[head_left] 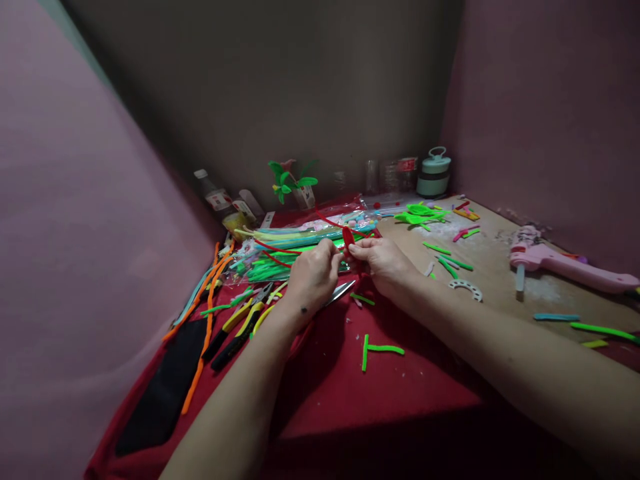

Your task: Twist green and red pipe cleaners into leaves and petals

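Note:
My left hand [313,277] and my right hand [383,262] meet over the red cloth [340,387], both pinched on a red pipe cleaner [348,239] bent into a small loop between the fingertips. Its long red tail runs back over packets of coloured pipe cleaners [300,250]. A metal blade tip [341,291], maybe scissors, pokes out under my left hand. Yellow-handled pliers [240,327] lie just left of my left wrist.
A pink glue gun [560,261] lies on the brown board at right. Green pipe cleaner scraps [380,349] are scattered around. Orange pipe cleaners [205,320] and a black strip [165,387] lie at left. Bottles, jars and a green pipe-cleaner flower [290,179] stand against the back wall.

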### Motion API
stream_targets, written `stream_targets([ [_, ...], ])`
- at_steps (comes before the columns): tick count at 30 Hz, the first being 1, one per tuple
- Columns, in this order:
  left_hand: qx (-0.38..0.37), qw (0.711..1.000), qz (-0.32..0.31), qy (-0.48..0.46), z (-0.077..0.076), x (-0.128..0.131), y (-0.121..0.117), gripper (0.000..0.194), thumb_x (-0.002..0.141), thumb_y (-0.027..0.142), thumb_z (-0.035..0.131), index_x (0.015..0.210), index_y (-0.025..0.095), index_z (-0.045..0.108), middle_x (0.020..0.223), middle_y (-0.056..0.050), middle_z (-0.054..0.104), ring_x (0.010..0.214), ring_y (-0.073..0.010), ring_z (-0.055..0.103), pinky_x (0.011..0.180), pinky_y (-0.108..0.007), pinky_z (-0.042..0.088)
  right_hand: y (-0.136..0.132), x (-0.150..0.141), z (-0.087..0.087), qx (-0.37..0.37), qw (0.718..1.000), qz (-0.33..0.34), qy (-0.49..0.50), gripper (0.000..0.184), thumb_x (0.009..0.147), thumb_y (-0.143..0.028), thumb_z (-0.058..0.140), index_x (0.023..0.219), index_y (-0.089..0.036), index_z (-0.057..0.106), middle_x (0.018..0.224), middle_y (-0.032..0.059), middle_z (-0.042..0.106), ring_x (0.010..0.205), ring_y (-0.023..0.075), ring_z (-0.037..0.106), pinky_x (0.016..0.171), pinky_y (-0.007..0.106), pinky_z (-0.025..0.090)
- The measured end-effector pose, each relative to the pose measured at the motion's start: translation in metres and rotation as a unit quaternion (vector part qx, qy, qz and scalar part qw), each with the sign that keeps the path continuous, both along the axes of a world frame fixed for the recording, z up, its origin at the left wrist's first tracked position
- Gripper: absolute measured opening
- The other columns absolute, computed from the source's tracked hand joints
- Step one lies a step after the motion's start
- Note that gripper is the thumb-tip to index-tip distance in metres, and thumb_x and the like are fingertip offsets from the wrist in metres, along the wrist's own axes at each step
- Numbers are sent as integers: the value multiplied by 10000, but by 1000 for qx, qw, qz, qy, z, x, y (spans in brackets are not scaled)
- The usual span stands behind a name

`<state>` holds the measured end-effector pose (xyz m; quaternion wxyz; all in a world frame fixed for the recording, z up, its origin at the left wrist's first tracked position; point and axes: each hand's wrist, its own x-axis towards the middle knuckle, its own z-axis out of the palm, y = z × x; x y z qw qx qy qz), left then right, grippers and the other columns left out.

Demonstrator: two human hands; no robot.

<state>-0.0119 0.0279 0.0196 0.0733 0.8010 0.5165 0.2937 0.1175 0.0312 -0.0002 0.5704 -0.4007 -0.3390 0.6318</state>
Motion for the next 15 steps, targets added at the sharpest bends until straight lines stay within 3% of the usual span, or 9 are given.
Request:
stream_targets([
  [3,41,997,43,57,-4,4,-3,111,840,266,461,803,189,531,655,-43,581,582,-176,512,551,-262,273,-1,-3,4,-81,993,-16,85,222,715,-49,544,515,-144,550,488,0,549,485,96,474,552,249,373],
  [6,67,991,64,97,-8,5,-3,121,866,269,440,853,191,531,726,-54,620,632,-190,555,564,-266,293,0,-3,4,-96,988,-20,122,197,698,-21,533,547,-144,566,498,-11,558,488,97,472,560,250,382],
  [11,131,980,10,151,-12,0,0,158,888,281,424,848,207,557,758,-24,650,674,-159,588,575,-249,320,1,0,2,-72,995,-29,70,188,693,-57,585,527,-140,555,482,-32,522,462,78,431,495,240,298],
  [15,188,957,12,222,-7,-7,1,189,887,248,415,809,204,582,755,-28,662,678,-161,597,528,-263,281,0,-1,2,-64,997,-43,25,268,714,-89,590,472,-151,493,414,-48,422,412,63,328,470,254,235],
])
